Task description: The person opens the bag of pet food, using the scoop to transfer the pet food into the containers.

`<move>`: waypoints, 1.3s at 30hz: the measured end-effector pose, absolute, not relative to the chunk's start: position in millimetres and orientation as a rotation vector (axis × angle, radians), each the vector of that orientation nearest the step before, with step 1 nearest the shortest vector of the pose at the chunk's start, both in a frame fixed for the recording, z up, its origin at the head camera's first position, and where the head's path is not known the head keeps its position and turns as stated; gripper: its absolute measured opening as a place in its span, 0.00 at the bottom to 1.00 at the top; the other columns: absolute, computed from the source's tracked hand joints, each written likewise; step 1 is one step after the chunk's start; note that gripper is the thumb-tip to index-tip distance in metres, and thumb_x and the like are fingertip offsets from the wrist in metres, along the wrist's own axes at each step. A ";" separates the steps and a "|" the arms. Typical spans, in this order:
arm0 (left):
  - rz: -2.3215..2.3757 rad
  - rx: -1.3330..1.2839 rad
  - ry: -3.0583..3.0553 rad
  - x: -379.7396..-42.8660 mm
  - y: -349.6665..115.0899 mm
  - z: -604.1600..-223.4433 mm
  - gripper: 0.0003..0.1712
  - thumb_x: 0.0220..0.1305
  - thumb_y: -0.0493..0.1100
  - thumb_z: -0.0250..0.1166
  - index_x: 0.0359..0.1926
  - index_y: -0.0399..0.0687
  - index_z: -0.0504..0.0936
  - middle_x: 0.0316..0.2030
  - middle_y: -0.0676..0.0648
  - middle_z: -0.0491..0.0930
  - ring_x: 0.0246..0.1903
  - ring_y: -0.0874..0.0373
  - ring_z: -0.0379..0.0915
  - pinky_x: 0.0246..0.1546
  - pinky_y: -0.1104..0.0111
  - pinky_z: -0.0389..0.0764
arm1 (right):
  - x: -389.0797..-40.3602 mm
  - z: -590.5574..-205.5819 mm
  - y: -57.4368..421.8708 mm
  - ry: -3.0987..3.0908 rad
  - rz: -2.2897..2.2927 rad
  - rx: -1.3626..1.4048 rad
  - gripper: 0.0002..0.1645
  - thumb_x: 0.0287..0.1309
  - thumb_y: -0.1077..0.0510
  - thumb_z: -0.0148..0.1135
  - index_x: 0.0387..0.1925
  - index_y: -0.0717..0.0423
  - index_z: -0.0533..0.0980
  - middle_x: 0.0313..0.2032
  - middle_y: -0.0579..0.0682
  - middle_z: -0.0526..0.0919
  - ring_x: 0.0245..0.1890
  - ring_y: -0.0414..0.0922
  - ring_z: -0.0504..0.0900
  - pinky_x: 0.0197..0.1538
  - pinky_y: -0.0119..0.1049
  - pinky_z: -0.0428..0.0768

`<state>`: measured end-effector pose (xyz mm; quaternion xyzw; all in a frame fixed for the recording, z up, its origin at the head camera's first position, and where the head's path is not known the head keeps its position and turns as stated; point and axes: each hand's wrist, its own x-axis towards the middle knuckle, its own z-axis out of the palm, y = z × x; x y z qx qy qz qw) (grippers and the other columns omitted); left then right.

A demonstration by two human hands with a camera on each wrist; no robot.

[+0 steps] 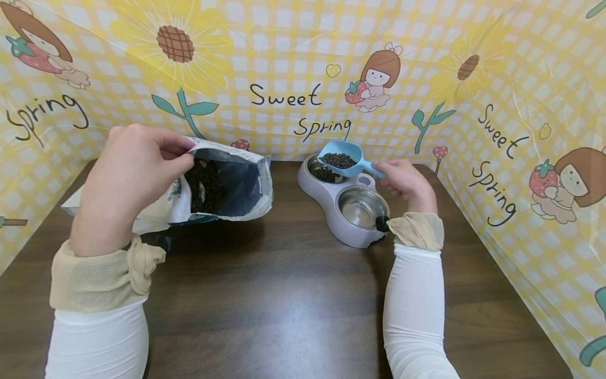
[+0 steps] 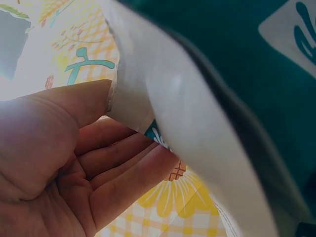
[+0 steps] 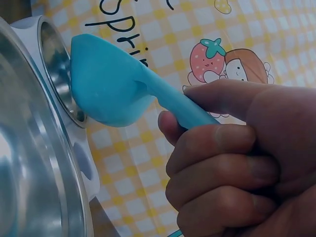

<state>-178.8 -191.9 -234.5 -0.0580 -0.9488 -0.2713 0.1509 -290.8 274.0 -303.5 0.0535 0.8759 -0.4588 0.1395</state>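
My right hand point(image 1: 402, 181) grips the handle of a light blue scoop point(image 3: 111, 84) that is heaped with dark brown kibble point(image 1: 339, 160). The scoop is over the far bowl of a lilac double pet feeder point(image 1: 333, 210); some kibble lies in that far steel bowl point(image 1: 326, 175). Nothing is in the near steel bowl point(image 1: 362, 208). At the left, my left hand point(image 1: 134, 173) pinches the top edge of a pet food bag point(image 1: 236, 184) between thumb and fingers. Its mouth faces right, and dark kibble shows inside. Teal and white printing covers its outside point(image 2: 222, 64).
Everything stands on a dark wooden table point(image 1: 284, 295). A yellow checked cloth point(image 1: 284, 63) with flowers and lettering hangs behind and at both sides. Part of a small black object point(image 1: 382, 223) shows at the feeder's near right edge, beside my right wrist.
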 end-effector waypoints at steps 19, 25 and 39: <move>-0.769 -0.167 -2.709 -177.7 -190.5 -234.9 0.16 0.72 0.44 0.65 0.52 0.42 0.93 0.43 0.36 0.94 0.46 0.39 0.91 0.35 0.80 0.67 | -296.6 -305.4 261.3 2.793 -1.043 0.070 0.28 0.81 0.42 0.54 0.57 0.62 0.84 0.16 0.39 0.63 0.19 0.40 0.62 0.28 0.35 0.63; -0.758 -0.173 -2.704 -177.9 -189.4 -234.2 0.16 0.72 0.44 0.65 0.52 0.42 0.93 0.43 0.35 0.94 0.45 0.39 0.91 0.39 0.74 0.71 | -296.9 -308.0 253.1 2.879 -0.978 0.031 0.29 0.80 0.41 0.55 0.43 0.64 0.85 0.19 0.40 0.70 0.27 0.43 0.69 0.34 0.37 0.68; -0.767 -0.182 -2.694 -177.9 -189.7 -234.1 0.16 0.71 0.43 0.65 0.51 0.42 0.93 0.42 0.36 0.94 0.45 0.39 0.92 0.37 0.80 0.67 | -290.7 -302.2 235.5 2.870 -0.906 0.089 0.27 0.81 0.43 0.56 0.37 0.62 0.83 0.27 0.47 0.72 0.36 0.48 0.70 0.42 0.40 0.70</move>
